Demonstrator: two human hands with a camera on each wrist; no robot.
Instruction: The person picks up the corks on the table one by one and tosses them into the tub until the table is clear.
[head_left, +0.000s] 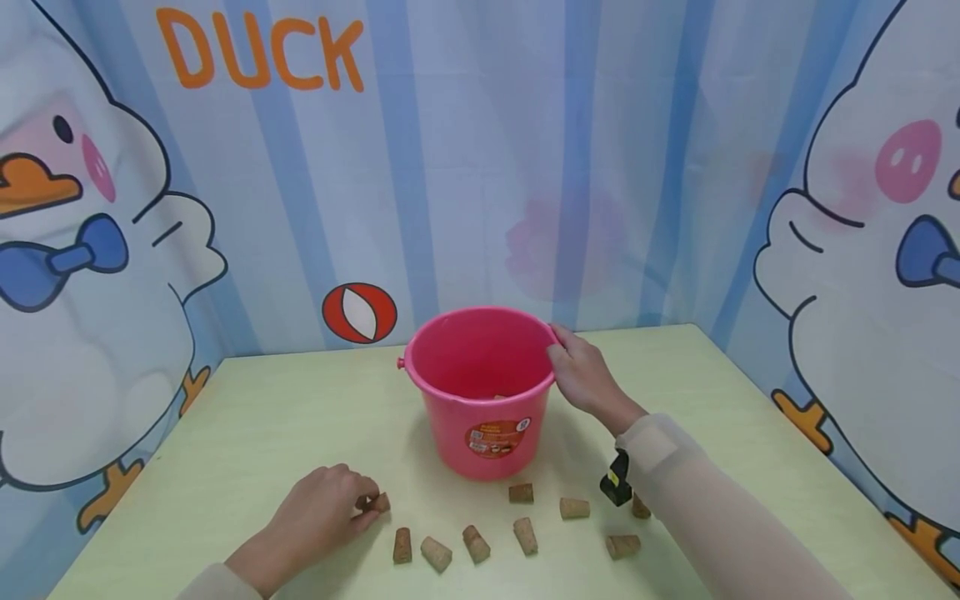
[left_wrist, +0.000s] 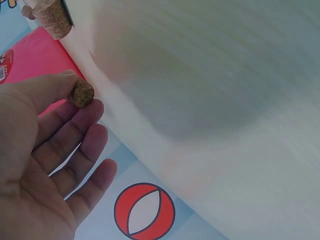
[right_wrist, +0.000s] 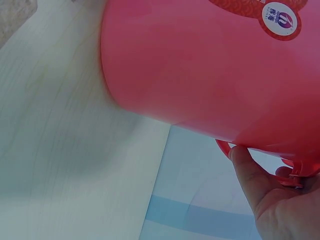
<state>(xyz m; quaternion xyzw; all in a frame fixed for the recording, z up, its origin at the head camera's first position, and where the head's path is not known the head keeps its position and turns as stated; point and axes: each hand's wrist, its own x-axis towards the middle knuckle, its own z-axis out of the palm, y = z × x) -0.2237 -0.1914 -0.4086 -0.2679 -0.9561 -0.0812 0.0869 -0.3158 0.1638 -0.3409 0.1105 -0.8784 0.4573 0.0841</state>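
A pink bucket (head_left: 442, 421) stands upright on the table, with a bit of something tan showing inside it. My right hand (head_left: 588, 375) grips its rim on the right side. In the right wrist view, that hand (right_wrist: 282, 202) holds on by the bucket's red handle (right_wrist: 224, 147), its thumb against the pink wall. Left of the bucket, my left hand (head_left: 318, 512) pinches a cork (head_left: 382, 502) just above the table. The left wrist view shows this cork (left_wrist: 83, 94) between thumb and index finger, the other fingers loosely spread.
Several corks lie in front of the bucket, among them a dark one (head_left: 402, 546), a pale one (head_left: 437, 553) and one on the right (head_left: 622, 547). Another cork (head_left: 641, 506) is partly hidden by the right sleeve. A printed curtain (head_left: 480, 167) rises behind the table (head_left: 300, 417).
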